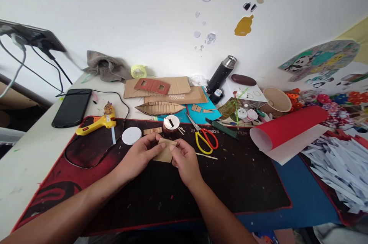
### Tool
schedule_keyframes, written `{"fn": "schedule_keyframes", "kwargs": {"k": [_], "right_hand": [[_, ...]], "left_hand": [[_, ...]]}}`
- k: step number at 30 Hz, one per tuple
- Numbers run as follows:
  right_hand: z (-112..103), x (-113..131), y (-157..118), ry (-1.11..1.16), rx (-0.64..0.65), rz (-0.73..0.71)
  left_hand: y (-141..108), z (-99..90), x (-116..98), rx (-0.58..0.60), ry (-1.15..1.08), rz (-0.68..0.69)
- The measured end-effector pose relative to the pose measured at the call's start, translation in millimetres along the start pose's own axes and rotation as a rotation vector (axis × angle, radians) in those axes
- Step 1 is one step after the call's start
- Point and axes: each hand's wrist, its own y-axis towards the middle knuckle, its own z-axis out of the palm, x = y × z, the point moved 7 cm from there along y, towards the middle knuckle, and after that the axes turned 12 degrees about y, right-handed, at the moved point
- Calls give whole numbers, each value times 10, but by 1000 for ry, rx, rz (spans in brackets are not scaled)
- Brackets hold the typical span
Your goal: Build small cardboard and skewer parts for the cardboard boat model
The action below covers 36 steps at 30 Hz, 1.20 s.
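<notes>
Between my two hands is a small tan piece of cardboard point(164, 155), held above the dark desk mat. My left hand point(146, 150) pinches its left upper edge, thumb on the near face. On the other side, my right hand point(185, 156) grips the right edge with its thumb on top and fingers curled behind. Just beyond my hands stands a small jar with a white top point(172, 121), a dark mark on it. A white round lid point(131, 135) lies left of it. Scissors point(205, 136) with red and yellow handles rest to the right.
A yellow glue gun point(99, 123) and its cable lie left, near a black phone point(71, 108). A cardboard boat shape point(160, 108) sits at the back before flat cardboard point(181, 83). A black flask point(221, 73), red paper roll point(290, 127) and white paper strips point(339, 171) are right.
</notes>
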Motion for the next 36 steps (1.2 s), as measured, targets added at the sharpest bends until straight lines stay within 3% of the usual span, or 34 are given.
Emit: {"fn": "schedule_keyframes", "kwargs": {"k": [5,7,13,20,30,36], "right_hand": [[-71,-10,-62,-104,60,5],[-101,22,-92,-223,54,-10],[-174,158,-172,-539,67,-107],[-400,270,-259,-847,21,-252],[-459,314,-181,-1142,-10,-426],[-455,353,-156,-1316,-22,-358]], "left_hand": [[-4,-19,-123,240,227,67],[5,-23,-144,272,286,105],[57,-124,-89,107,400,175],[61,-158,-78,5,591,319],[26,25,-66,35,840,436],[-39,179,-98,6,981,577]]}}
